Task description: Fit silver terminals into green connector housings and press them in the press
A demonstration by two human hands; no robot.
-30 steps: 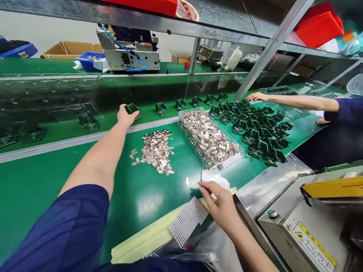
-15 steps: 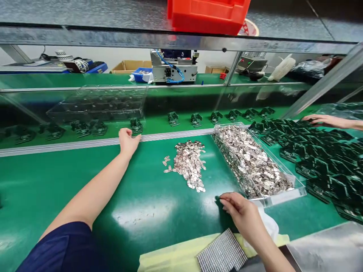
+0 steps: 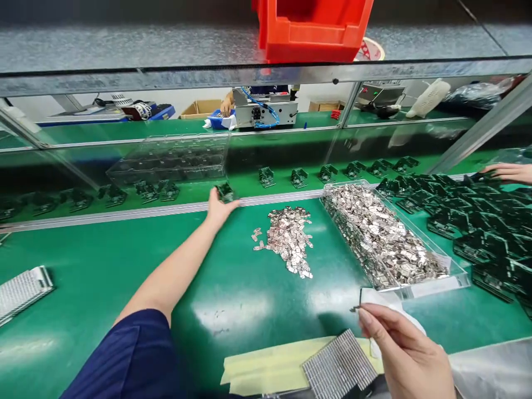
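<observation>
My left hand (image 3: pixel 219 213) reaches to the far side of the bench, its thumb and fingers around a small green circuit board (image 3: pixel 226 192) by the metal rail. Near the front right, my right hand (image 3: pixel 409 346) is closed in a pinch, and a small dark tip (image 3: pixel 354 309) sticks out from the fingertips; what it belongs to is unclear. Between my hands lies a loose pile of small silvery metal pieces (image 3: pixel 288 235). Below the right hand, a block of metal strips in rows (image 3: pixel 338 366) rests on yellow tape (image 3: pixel 266 366).
A clear plastic tray (image 3: pixel 436 289) full of metal pieces stands at right, beside many dark green boards (image 3: pixel 482 221). More boards (image 3: pixel 299 178) line the strip behind the rail (image 3: pixel 282 197). A co-worker's hand (image 3: pixel 509 172) is at far right. A red bin (image 3: pixel 316 41) overhangs on the shelf.
My left hand has closed around the circuit board, which has shifted slightly toward me. My right hand has moved right and nearer, still pinching. The view has swung left.
</observation>
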